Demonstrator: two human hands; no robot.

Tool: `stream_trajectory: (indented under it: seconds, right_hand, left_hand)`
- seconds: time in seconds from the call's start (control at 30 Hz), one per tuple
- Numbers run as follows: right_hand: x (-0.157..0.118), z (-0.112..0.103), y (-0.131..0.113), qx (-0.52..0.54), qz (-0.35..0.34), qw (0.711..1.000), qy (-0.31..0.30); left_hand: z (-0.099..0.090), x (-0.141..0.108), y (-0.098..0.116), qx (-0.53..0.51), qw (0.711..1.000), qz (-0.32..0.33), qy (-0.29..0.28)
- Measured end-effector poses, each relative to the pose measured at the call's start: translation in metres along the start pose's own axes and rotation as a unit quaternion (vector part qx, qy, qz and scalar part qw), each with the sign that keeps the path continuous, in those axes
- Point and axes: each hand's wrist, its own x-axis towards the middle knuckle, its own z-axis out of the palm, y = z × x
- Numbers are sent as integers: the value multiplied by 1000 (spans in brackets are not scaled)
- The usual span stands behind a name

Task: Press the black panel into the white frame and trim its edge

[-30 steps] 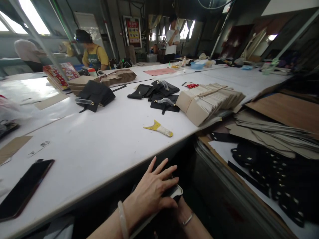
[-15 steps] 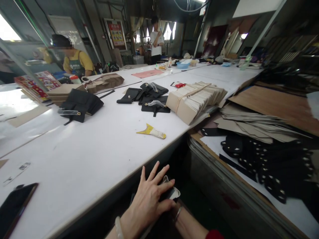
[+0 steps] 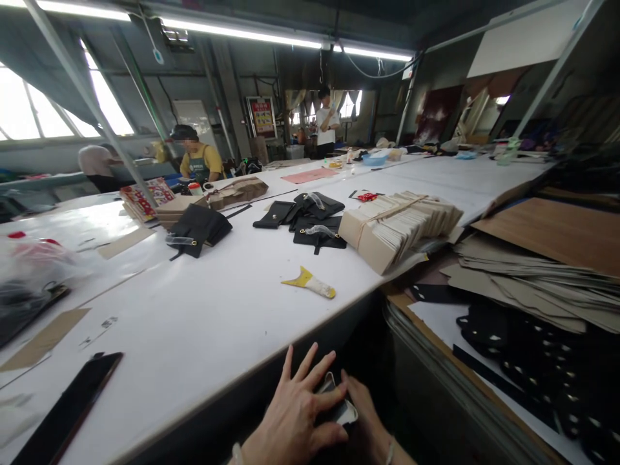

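Observation:
Below the front edge of the white table [image 3: 194, 323], my left hand [image 3: 303, 403] has its fingers spread over a small dark and silvery object [image 3: 346, 413]. My right hand [image 3: 365, 413] is at the right side of that object, its fingers partly hidden, so its grip is unclear. On the table beyond my hands lies a yellow and white forked tool [image 3: 310, 282]. Farther back are black leather-like pieces [image 3: 317, 230] with clear plastic wrap, and a bundle of beige boards [image 3: 394, 226] tied with a band.
A dark phone [image 3: 70, 403] lies at the near left, below a clear plastic bag [image 3: 33, 265]. More black pieces [image 3: 201, 226] are at the left. Board sheets [image 3: 523, 278] and black parts [image 3: 523, 349] fill the right side. Several people are in the background.
The view has tilted up and shifted left, so table items appear lower and farther right. More of my right hand shows beside the small object; my left hand stays spread over it.

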Motion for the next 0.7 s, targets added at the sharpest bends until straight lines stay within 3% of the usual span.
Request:
stream_trajectory:
  seconds: [0.07,0.13,0.23,0.33,0.43,0.5,0.57,0.7]
  right_hand:
    - [27,-9,-20,-111,-86,990,-5]
    - [56,-10,-47,-210,-182,960,-11]
    - [102,16,-83,-343,-277,895,-66]
    - [141,60,-95,-449,-291,836,-123]
    - [164,94,-88,-508,-269,803,-154]
    - [169,100,-84,-516,-249,802,-167]
    - [166,90,-86,-504,-226,815,-175]
    - [126,24,-89,-426,-178,874,-151]
  left_hand:
    - [-1,0,-1,7,1000,2,-5]
    - [-2,0,-1,16,1000,10,-5]
    - [0,1,-2,39,999,31,-2]
    - [2,1,-2,72,996,45,2]
    - [5,2,-3,87,995,56,3]
    - [5,3,-5,80,994,71,11]
    - [5,4,-8,75,993,91,22]
    - [2,7,-13,107,984,131,58]
